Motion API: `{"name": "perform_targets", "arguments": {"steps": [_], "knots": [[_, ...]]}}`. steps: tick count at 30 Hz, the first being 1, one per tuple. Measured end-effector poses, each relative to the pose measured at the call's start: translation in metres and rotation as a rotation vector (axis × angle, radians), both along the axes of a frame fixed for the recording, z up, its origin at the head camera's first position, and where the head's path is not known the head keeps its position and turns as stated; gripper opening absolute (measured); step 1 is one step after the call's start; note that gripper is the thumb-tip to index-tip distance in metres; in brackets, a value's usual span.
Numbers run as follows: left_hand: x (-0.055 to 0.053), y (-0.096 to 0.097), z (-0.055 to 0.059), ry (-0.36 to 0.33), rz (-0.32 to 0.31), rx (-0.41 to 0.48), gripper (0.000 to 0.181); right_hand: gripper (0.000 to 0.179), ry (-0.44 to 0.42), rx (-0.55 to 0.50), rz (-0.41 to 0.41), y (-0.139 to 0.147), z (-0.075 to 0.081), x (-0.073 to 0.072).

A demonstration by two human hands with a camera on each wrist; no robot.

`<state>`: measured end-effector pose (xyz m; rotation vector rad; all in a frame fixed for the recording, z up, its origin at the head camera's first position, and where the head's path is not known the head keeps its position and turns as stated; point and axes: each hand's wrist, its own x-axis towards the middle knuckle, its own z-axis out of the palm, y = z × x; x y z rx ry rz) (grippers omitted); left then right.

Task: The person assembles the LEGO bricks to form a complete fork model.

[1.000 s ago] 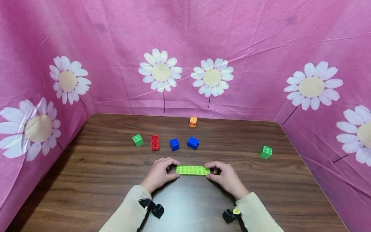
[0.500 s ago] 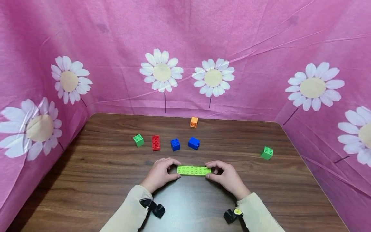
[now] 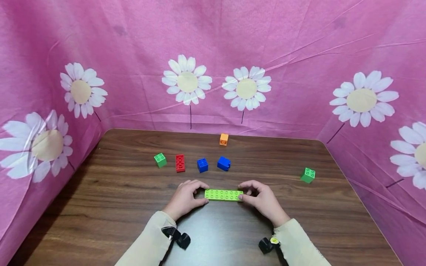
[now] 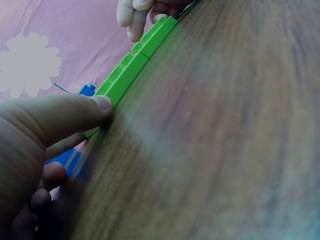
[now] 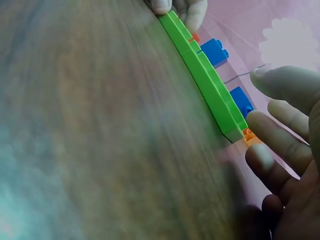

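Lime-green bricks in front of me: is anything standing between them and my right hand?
No, nothing visible stands between your right hand and the lime-green bricks. The orange brick showing past their end in the right wrist view actually sits well behind them, near the far edge of the table.

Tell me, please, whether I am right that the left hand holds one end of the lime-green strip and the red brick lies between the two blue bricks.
Not quite: the head view shows the red brick between a green brick and a blue brick. The left hand does hold one end of the lime-green strip.
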<state>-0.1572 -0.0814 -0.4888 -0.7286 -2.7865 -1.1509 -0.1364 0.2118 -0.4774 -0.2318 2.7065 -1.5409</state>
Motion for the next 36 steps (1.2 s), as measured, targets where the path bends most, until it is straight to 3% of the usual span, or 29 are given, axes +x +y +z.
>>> {"name": "perform_targets", "arguments": {"steps": [22, 36], "knots": [[0.000, 0.000, 0.000, 0.002, -0.011, -0.010, 0.035, 0.025, 0.049, -0.072, 0.008, -0.002, 0.002, -0.019], [0.000, 0.000, 0.001, 0.018, -0.007, -0.009, 0.034, 0.026, 0.011, -0.020, -0.022, -0.008, 0.008, -0.041]]}}
